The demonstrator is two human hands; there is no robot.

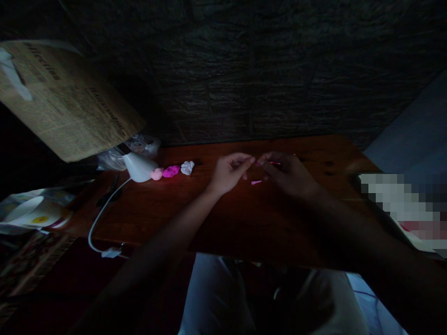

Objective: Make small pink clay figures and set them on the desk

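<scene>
Above the wooden table, my left hand and my right hand meet at the fingertips, both closed in a pinch. A small bright pink piece shows at the fingers of my right hand. Whatever lies between my left thumb and finger is too small and dark to make out. Just below my hands, a thin light pink sliver rests on the tabletop. To the left sit three soft, clay-like lumps in a row: a pale pink lump, a magenta lump and a whitish lump.
A lamp with a white base and newspaper-print shade stands left on the wooden table. Its white cable hangs over the front edge. A paper cup is at far left. Behind rises a dark wall.
</scene>
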